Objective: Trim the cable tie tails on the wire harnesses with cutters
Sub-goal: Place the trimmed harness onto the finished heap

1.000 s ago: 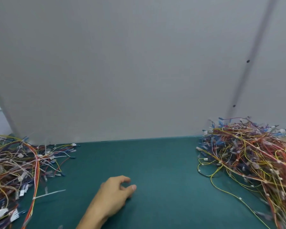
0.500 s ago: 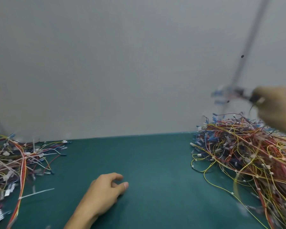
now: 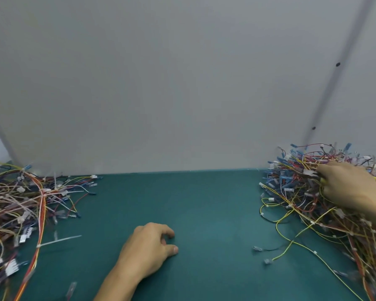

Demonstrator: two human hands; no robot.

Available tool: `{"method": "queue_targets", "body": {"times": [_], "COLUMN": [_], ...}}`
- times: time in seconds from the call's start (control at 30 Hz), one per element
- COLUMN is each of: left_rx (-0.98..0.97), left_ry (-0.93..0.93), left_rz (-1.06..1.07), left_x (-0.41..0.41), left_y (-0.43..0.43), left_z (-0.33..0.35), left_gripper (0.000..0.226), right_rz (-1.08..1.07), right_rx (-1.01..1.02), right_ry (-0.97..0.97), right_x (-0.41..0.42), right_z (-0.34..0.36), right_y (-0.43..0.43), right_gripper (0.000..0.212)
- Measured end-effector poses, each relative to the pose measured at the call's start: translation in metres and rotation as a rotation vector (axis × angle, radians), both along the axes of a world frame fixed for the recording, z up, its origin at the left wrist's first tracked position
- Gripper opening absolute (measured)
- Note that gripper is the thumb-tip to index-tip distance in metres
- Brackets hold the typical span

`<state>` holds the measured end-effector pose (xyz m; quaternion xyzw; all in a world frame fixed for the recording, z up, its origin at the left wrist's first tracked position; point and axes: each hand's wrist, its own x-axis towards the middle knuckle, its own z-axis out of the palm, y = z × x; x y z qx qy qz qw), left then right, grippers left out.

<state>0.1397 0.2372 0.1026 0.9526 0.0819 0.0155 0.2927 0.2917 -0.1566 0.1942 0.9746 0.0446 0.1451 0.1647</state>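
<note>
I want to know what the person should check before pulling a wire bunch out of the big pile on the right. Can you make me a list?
1. Right hand reaching the right pile: ok, its fingers are in among the wires.
2. Just one harness gripped: cannot tell, the fingertips are hidden in the tangle.
3. Cutters ready: not ok, none show anywhere in view.
4. Left hand free to help: ok, it rests on the mat and holds nothing.
5. Long white tie by the left pile: cannot tell whether it is cut off or needs trimming.
</note>
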Motion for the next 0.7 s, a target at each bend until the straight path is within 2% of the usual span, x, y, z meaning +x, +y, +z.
{"method": "queue_targets", "body": {"times": [0.07, 0.17, 0.23, 0.4, 0.6, 0.7], "left_rx": [0.007, 0.016, 0.021, 0.014, 0.027, 0.031], "left_ry": [-0.007, -0.013, -0.012, -0.011, 0.014, 0.012], "left_rz": [-0.002, -0.002, -0.003, -0.007, -0.012, -0.011], "left_x": [0.0, 0.0, 0.0, 0.001, 0.001, 0.0], "left_y": [0.0, -0.001, -0.001, -0.001, -0.002, -0.002], "left_z": [0.0, -0.001, -0.001, 0.0, 0.003, 0.002], "left_gripper": [0.035, 0.036, 0.036, 0.037, 0.033, 0.033], "right_rz": [-0.033, -0.148, -0.206, -0.258, -0.091, 0.097], "right_rx": [-0.034, -0.146, -0.151, -0.107, 0.075, 0.454], "right_ry": [0.021, -0.057, -0.079, 0.071, 0.105, 0.184], "right_x": [0.0, 0.002, 0.002, 0.007, 0.002, -0.012], "right_z": [0.004, 0.01, 0.01, 0.014, 0.037, 0.049], "right_y": [0.005, 0.009, 0.011, 0.009, 0.02, 0.037], "right_gripper": [0.003, 0.017, 0.014, 0.015, 0.006, 0.015]}}
